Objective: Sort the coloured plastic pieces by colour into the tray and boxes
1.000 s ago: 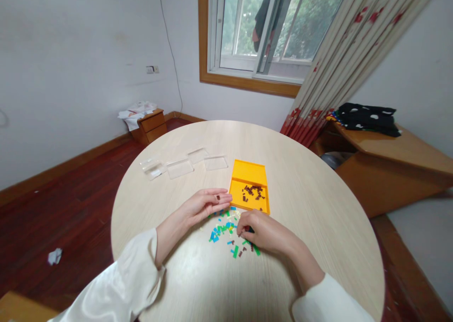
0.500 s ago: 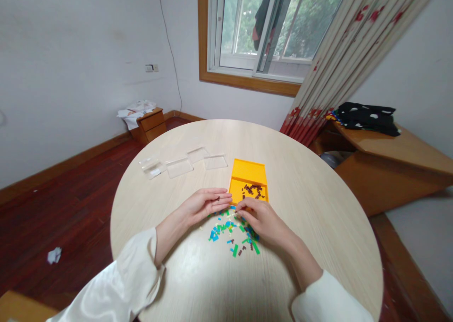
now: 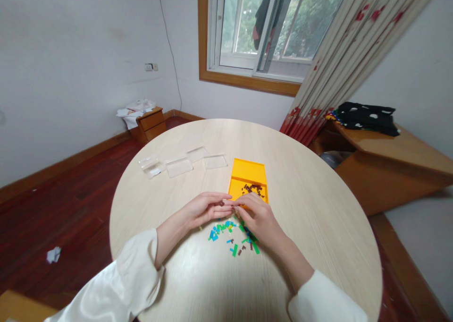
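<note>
My left hand (image 3: pixel 205 207) is palm up, fingers long and slightly cupped, with a small brown toy brick (image 3: pixel 222 203) lying in them. Pinched together at the left hand's fingertips are the thumb and index finger of my right hand (image 3: pixel 256 214), with a tiny dark brown piece between them, partly hidden. Below both hands lies a loose pile of blue, green and pale yellow toy bricks (image 3: pixel 222 227), partly covered by the right hand. Just beyond the hands stands an open yellow box (image 3: pixel 249 171) with several brown bricks (image 3: pixel 253 189) in its near half.
Clear plastic trays (image 3: pixel 179 167) lie on the far left of the round wooden table (image 3: pixel 191 284). A few brown bricks (image 3: pixel 243 248) and a green brick (image 3: pixel 235 250) are scattered at the pile's near edge. A wooden desk (image 3: pixel 389 147) stands on the right.
My right hand has moved slightly up and left, and its fingertips now meet the left hand's. The left hand's fingers have curled a little around the brown brick.
</note>
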A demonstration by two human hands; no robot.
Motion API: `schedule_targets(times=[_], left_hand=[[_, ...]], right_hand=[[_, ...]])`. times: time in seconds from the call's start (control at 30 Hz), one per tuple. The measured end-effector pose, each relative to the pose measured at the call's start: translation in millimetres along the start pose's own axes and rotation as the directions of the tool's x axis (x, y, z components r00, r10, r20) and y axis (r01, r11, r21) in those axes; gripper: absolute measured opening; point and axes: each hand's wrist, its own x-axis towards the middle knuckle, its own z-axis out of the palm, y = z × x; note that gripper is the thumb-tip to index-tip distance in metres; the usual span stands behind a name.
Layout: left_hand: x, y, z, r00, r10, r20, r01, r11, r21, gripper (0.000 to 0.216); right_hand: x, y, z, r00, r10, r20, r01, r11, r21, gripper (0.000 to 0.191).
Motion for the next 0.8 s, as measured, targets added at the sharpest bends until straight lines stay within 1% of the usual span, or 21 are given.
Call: schedule_targets(times=[0.07,0.13,0.2,0.27,0.33,0.4,0.47,0.53,0.6,0.67,0.73,0.8], left_hand=[[2,-2,-3,0.999,-0.036,0.003,0.036,0.999,-0.034,0.018],[5,-3,-6,0.997,-0.070,0.030,0.072,0.995,-0.075,0.019],[6,-4,-9,0.992,-0.102,0.070,0.109,0.989,-0.104,0.021],[7,-3,-9,0.988,-0.135,0.081,0.143,0.984,-0.107,0.021],[5,-1,-6,0.988,-0.139,0.064,0.145,0.986,-0.087,0.019],[3,2,-2,0.995,-0.097,0.028,0.099,0.993,-0.065,0.010],[1,5,2,0.999,-0.044,-0.006,0.043,0.997,-0.064,0.008],[0,7,3,0.999,-0.025,-0.024,0.023,0.996,-0.087,0.012],[-1,9,3,0.999,-0.023,-0.029,0.020,0.994,-0.108,0.011],[0,9,1,0.999,-0.027,-0.035,0.023,0.994,-0.108,0.012],[1,9,-1,0.999,-0.045,-0.026,0.042,0.995,-0.096,0.019],[1,8,-1,0.998,-0.062,-0.004,0.061,0.994,-0.091,0.026]], right_hand=[[0,1,2,1.000,-0.030,0.000,0.030,1.000,-0.002,0.013],[-1,1,2,0.999,-0.038,-0.003,0.038,0.999,-0.006,0.013],[0,1,2,1.000,-0.028,0.002,0.028,1.000,-0.009,0.015],[0,-1,0,1.000,-0.004,0.003,0.004,1.000,-0.013,0.018],[1,-3,-3,1.000,0.030,-0.002,-0.030,1.000,-0.007,0.018],[2,-6,-6,0.998,0.064,0.011,-0.064,0.997,0.029,0.016],[3,-8,-10,0.991,0.092,0.095,-0.100,0.991,0.086,0.013],[3,-11,-13,0.963,0.105,0.248,-0.137,0.984,0.116,0.011],[2,-13,-15,0.903,0.097,0.420,-0.160,0.980,0.115,0.011],[2,-13,-15,0.830,0.072,0.552,-0.161,0.980,0.113,0.011],[1,-12,-14,0.782,0.057,0.620,-0.156,0.982,0.107,0.014],[0,-11,-13,0.763,0.071,0.642,-0.157,0.985,0.077,0.016]])
